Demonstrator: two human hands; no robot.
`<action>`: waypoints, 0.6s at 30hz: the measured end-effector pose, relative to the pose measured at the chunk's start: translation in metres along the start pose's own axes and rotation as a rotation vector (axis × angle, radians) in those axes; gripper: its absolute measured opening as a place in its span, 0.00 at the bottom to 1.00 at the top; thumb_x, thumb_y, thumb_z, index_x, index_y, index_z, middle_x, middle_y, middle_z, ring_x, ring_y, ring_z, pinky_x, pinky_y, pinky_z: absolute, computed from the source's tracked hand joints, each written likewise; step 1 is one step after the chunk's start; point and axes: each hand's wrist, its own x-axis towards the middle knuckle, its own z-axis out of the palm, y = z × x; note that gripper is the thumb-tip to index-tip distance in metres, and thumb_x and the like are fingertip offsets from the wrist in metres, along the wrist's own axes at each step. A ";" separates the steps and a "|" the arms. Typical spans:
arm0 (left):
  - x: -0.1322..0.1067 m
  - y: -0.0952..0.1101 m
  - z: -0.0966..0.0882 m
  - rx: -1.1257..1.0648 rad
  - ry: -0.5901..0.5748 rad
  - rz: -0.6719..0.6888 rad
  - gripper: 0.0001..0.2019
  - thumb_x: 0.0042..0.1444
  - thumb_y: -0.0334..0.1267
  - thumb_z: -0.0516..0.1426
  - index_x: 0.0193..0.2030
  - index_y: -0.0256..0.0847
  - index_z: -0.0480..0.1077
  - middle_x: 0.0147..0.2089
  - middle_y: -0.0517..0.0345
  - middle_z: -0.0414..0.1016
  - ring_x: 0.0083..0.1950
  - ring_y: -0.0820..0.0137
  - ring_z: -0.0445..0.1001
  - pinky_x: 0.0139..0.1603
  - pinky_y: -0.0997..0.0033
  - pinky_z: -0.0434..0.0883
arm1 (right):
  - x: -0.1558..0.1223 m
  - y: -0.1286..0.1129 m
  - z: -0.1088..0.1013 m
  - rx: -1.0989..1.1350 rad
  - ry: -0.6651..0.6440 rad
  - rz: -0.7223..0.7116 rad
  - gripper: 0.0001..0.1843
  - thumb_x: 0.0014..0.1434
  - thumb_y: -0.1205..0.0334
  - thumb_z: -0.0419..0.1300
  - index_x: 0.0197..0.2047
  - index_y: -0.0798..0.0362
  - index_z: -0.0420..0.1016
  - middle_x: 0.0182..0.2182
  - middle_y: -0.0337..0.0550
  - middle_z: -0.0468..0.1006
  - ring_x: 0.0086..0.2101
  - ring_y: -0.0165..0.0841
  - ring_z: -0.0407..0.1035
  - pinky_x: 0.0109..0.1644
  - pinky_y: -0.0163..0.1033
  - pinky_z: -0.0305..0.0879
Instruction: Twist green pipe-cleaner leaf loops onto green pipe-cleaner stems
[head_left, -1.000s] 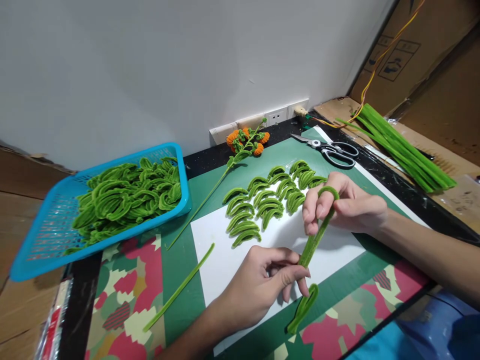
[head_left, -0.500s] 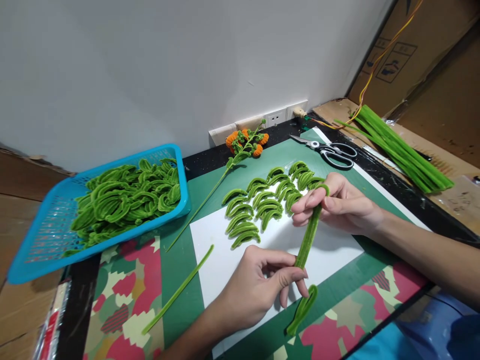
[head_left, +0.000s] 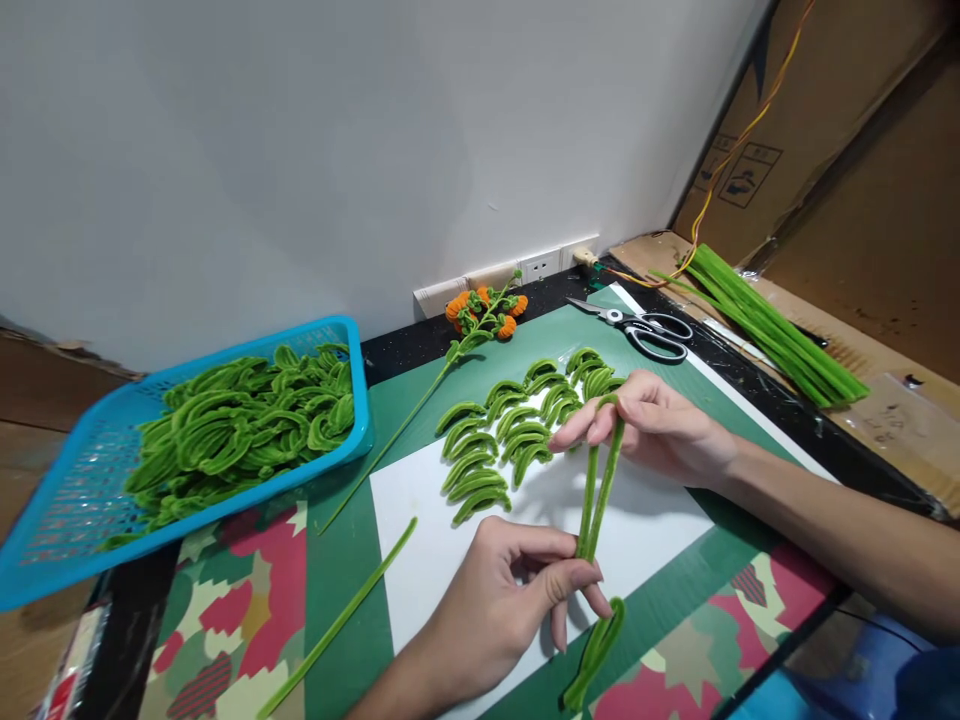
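A green pipe cleaner (head_left: 604, 470), bent into a long narrow loop, stretches between my two hands. My left hand (head_left: 517, 600) pinches its lower part between thumb and forefinger, and a looped end (head_left: 596, 655) shows below those fingers. At the upper bend, my right hand (head_left: 667, 425) grips the strand between thumb and fingers. Behind them, several curved green pipe-cleaner leaves (head_left: 480, 480) lie in rows on a white sheet (head_left: 420, 570). One straight green pipe cleaner (head_left: 341, 620) rests left of my left hand.
A blue basket (head_left: 364, 400) heaped with green leaf shapes stands at the left. An orange-flowered stem (head_left: 420, 410) lies behind the sheet. Scissors (head_left: 637, 330) are at the back right, near a bundle of green pipe cleaners (head_left: 780, 330). Wall sockets (head_left: 540, 267) line the back.
The strands between my hands have spread into a visible gap, where they lay together before. My right hand has turned slightly, its fingers reaching further left. The whole view has shifted a little.
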 end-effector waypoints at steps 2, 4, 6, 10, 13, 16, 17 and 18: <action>0.000 0.000 0.000 0.000 -0.001 0.001 0.16 0.67 0.42 0.65 0.32 0.36 0.87 0.30 0.48 0.87 0.21 0.74 0.71 0.26 0.75 0.68 | 0.000 0.000 0.000 0.000 -0.003 0.019 0.19 0.71 0.46 0.67 0.43 0.51 0.91 0.50 0.54 0.89 0.54 0.44 0.82 0.68 0.53 0.69; -0.001 0.000 0.000 0.002 -0.002 0.003 0.16 0.67 0.42 0.65 0.32 0.35 0.87 0.31 0.47 0.87 0.21 0.74 0.72 0.27 0.75 0.68 | -0.001 -0.001 0.001 0.012 -0.011 0.046 0.21 0.72 0.44 0.64 0.43 0.52 0.91 0.53 0.55 0.88 0.56 0.45 0.82 0.69 0.52 0.67; -0.002 -0.001 -0.001 -0.001 0.001 0.009 0.16 0.68 0.43 0.65 0.33 0.35 0.87 0.33 0.46 0.88 0.22 0.74 0.73 0.27 0.75 0.68 | -0.002 -0.002 0.003 0.055 -0.029 0.052 0.22 0.72 0.44 0.64 0.42 0.52 0.92 0.54 0.55 0.87 0.56 0.45 0.82 0.69 0.51 0.67; -0.003 -0.002 -0.003 -0.018 -0.009 0.038 0.17 0.68 0.45 0.66 0.34 0.34 0.88 0.35 0.43 0.89 0.22 0.75 0.73 0.27 0.77 0.68 | 0.000 -0.001 0.006 0.163 -0.021 0.018 0.20 0.72 0.46 0.64 0.38 0.50 0.91 0.52 0.51 0.89 0.54 0.43 0.83 0.68 0.49 0.69; -0.003 -0.003 -0.004 -0.046 -0.025 0.035 0.18 0.67 0.47 0.67 0.35 0.34 0.89 0.32 0.44 0.88 0.23 0.74 0.74 0.28 0.77 0.70 | 0.002 0.002 0.005 0.147 0.017 -0.033 0.20 0.71 0.48 0.65 0.34 0.51 0.90 0.47 0.50 0.90 0.48 0.39 0.84 0.64 0.46 0.72; -0.003 -0.002 -0.004 -0.047 -0.028 0.032 0.18 0.66 0.47 0.67 0.35 0.33 0.89 0.31 0.44 0.87 0.23 0.74 0.74 0.28 0.77 0.71 | 0.002 0.003 0.000 0.080 0.018 -0.071 0.16 0.68 0.51 0.69 0.34 0.53 0.90 0.42 0.50 0.90 0.42 0.39 0.85 0.57 0.46 0.77; -0.003 -0.001 -0.003 -0.036 -0.028 0.033 0.18 0.66 0.47 0.67 0.35 0.33 0.89 0.31 0.44 0.87 0.23 0.74 0.74 0.28 0.78 0.71 | 0.002 0.002 -0.002 0.053 0.001 -0.056 0.16 0.68 0.51 0.70 0.35 0.54 0.90 0.42 0.52 0.90 0.41 0.40 0.85 0.54 0.46 0.79; -0.003 -0.001 -0.003 -0.021 -0.031 0.036 0.18 0.66 0.47 0.67 0.35 0.33 0.89 0.30 0.44 0.87 0.23 0.74 0.73 0.28 0.78 0.70 | 0.002 0.001 -0.005 0.023 -0.019 -0.036 0.18 0.69 0.50 0.69 0.36 0.55 0.90 0.43 0.54 0.90 0.41 0.41 0.86 0.52 0.47 0.80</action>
